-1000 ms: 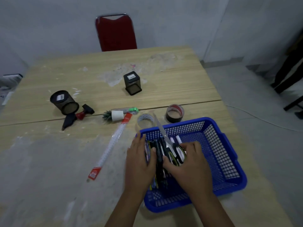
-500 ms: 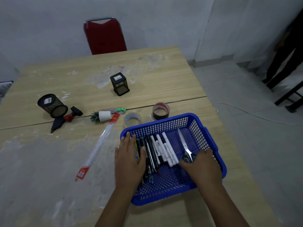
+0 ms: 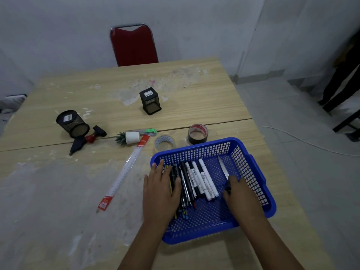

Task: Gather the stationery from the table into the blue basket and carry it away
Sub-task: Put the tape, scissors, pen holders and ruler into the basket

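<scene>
The blue basket (image 3: 194, 148) stands at the table's front right. Inside it, several dark pens (image 3: 186, 182) and three white markers (image 3: 202, 178) lie side by side. My left hand (image 3: 159, 189) lies flat on the leftmost pens, fingers straight. At the basket's right side my right hand (image 3: 240, 194) grips the handles of the scissors (image 3: 223, 168). Their blade points away from me; the handles are mostly hidden. Outside the basket lie a clear ruler (image 3: 124, 170), a clear tape roll (image 3: 164, 142) and a black tape roll (image 3: 197, 133).
Farther left on the table (image 3: 48, 191) are a small pineapple figure in a white pot (image 3: 130, 137), a green-tipped cutter (image 3: 147, 131), a tipped round mesh holder (image 3: 72, 123), a black-and-red stamp (image 3: 93, 135) and a square mesh holder (image 3: 150, 101). A red chair (image 3: 134, 45) stands behind.
My right hand moved the scissors from above the pens to the basket's right side and lowered them. My left hand stayed flat on the pens.
</scene>
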